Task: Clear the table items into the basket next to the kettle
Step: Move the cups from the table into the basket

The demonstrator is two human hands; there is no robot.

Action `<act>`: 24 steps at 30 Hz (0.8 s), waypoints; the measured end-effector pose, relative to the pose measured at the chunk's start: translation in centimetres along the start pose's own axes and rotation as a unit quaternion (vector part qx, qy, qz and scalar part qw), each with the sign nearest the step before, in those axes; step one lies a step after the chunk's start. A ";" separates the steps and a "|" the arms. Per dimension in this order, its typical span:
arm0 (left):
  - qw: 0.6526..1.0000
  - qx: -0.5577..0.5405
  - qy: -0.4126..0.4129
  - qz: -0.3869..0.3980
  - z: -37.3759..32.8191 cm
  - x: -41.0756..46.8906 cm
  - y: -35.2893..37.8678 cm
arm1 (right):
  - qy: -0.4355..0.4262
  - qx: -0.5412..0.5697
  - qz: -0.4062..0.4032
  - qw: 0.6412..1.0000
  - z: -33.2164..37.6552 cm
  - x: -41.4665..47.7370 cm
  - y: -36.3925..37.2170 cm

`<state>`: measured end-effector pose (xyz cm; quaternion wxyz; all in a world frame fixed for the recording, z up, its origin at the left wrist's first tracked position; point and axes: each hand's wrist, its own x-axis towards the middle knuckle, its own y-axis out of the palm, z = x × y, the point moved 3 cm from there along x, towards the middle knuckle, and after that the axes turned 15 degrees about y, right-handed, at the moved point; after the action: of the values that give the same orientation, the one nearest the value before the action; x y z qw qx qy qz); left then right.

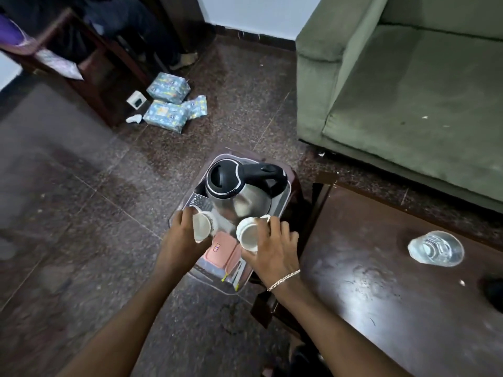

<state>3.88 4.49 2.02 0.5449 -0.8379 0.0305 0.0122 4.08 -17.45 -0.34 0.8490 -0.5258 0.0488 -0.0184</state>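
A steel kettle (239, 191) with a black lid and handle stands at the far end of a clear plastic basket (285, 197) on a small stool. My left hand (182, 238) grips a white cup (202, 227), tilted, over the basket's left side. My right hand (272, 246) grips a second white cup (248, 235) over the basket's near right part. A pink case (220, 251) lies in the basket under the cups. A clear drinking glass (435, 248) stands on the dark wooden table (381, 281) at the right.
A green sofa (408, 91) fills the upper right. Blue wrapped packs (168, 104) and a small white box (136, 100) lie on the floor by a dark wooden frame (89, 63). A dark object (494, 292) sits at the table's right edge.
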 end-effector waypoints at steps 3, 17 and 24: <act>1.000 -0.008 -0.020 -0.005 1.7 1.5 0.4 | -0.001 -0.034 0.003 0.999 0.9 0.2 1.9; 0.998 0.030 0.000 0.063 4.4 5.6 1.9 | 0.048 -0.095 0.015 0.994 0.5 1.1 5.2; 0.985 0.124 0.043 0.112 4.2 5.6 2.4 | 0.047 -0.102 0.014 0.994 0.2 1.2 5.7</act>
<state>9.37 7.16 -2.13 0.6377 -0.7551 0.1485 0.0329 5.16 -14.84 -5.45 0.7876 -0.6079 0.0971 -0.0261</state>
